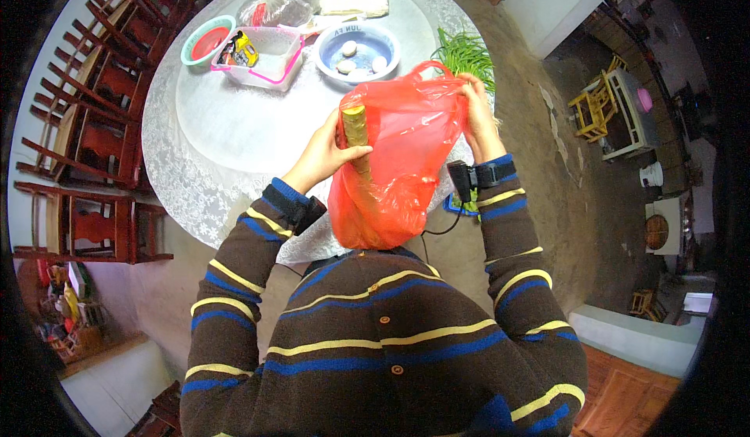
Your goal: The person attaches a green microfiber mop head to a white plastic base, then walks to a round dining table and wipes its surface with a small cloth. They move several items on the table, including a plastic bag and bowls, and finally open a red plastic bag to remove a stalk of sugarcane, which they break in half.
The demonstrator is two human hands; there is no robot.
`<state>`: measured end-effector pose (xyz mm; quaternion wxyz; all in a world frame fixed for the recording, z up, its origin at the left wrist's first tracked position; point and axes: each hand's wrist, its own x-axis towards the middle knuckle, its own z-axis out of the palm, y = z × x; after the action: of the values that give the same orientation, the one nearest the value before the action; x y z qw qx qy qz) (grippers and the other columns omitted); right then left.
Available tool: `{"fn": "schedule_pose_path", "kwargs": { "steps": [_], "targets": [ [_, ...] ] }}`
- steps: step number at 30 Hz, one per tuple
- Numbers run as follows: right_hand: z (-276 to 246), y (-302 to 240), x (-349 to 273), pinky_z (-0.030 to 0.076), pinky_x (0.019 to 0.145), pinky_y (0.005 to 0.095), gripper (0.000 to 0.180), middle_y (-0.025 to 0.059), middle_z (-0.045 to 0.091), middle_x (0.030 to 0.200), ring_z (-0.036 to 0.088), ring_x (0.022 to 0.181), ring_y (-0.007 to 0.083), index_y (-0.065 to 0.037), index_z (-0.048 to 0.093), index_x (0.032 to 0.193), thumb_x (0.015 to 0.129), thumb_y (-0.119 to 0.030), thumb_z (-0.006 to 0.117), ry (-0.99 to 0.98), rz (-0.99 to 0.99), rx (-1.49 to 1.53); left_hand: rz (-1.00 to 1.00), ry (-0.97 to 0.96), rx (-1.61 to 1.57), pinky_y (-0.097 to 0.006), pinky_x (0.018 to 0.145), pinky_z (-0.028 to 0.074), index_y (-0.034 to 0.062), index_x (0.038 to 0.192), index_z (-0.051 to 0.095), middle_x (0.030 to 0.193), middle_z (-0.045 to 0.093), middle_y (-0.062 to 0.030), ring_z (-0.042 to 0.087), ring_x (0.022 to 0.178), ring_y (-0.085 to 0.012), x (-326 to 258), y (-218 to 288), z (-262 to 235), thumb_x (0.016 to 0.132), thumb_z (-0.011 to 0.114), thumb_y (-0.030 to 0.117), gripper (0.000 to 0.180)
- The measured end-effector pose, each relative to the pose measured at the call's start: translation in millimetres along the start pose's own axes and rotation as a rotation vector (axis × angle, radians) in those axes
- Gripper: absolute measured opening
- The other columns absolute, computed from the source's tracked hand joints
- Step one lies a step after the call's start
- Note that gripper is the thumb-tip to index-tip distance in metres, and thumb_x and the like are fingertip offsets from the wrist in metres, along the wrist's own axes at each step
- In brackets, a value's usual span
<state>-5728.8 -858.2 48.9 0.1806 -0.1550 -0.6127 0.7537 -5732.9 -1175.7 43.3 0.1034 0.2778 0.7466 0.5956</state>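
Left hand (324,154): my fingers are curled closed around a yellow-green cylinder (356,127), gripped low on its shaft, its flat top standing upright at the mouth of the red plastic bag (394,167). The lower part of the cylinder sits behind the film, so how deep it goes I cannot tell.

Right hand (478,116): fingers pinched shut on the bag's far rim, near the handle loop, holding the mouth up and apart. The bag hangs between both hands, in front of my chest, clear of the table.

Judgement on the handling: the film is thin and slack, so the right-hand pinch should stay taut to keep the mouth wide; the cylinder is best kept vertical so its edge does not snag the plastic. A slack rim would likely fold over the opening.

Edges and room: the round table (234,124) under a lace cloth lies just ahead, its near edge below the bag. On it, well apart from my hands, stand a blue bowl (359,54) with pale round pieces, a clear pink-rimmed box (262,58) and a small green bowl (207,42). Green stalks (467,52) lie near my right hand. Red chairs (101,109) crowd the left; the bare floor (539,171) at right is open.
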Motion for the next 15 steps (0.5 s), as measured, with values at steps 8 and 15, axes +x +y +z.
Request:
{"fn": "schedule_pose_path", "kwargs": {
  "steps": [8, 15],
  "targets": [
    [22, -67, -56, 0.052, 0.080, 0.0282, 0.018, 0.0059, 0.069, 0.102, 0.064, 0.089, 0.0119, -0.005, 0.072, 0.102, 0.085, -0.011, 0.075, 0.016, -0.634, -0.468, -0.022, 0.267, 0.278, -0.041, 0.076, 0.056, 0.0035, 0.124, 0.049, 0.102, 0.071, -0.0204, 0.071, 0.093, -0.0357, -5, 2, 12, 0.076, 0.087, 0.029, 0.067],
    [103, -27, -110, 0.056, 0.082, 0.0341, 0.060, 0.0128, 0.070, 0.107, 0.070, 0.095, 0.0232, -0.002, 0.063, 0.127, 0.076, -0.026, 0.086, -0.325, -0.476, -0.608, -0.104, 0.151, 0.385, -0.038, 0.081, 0.057, 0.0056, 0.131, 0.052, 0.104, 0.073, -0.0174, 0.073, 0.095, -0.0307, -7, 36, 26, 0.079, 0.080, 0.014, 0.059]
  ]
}}
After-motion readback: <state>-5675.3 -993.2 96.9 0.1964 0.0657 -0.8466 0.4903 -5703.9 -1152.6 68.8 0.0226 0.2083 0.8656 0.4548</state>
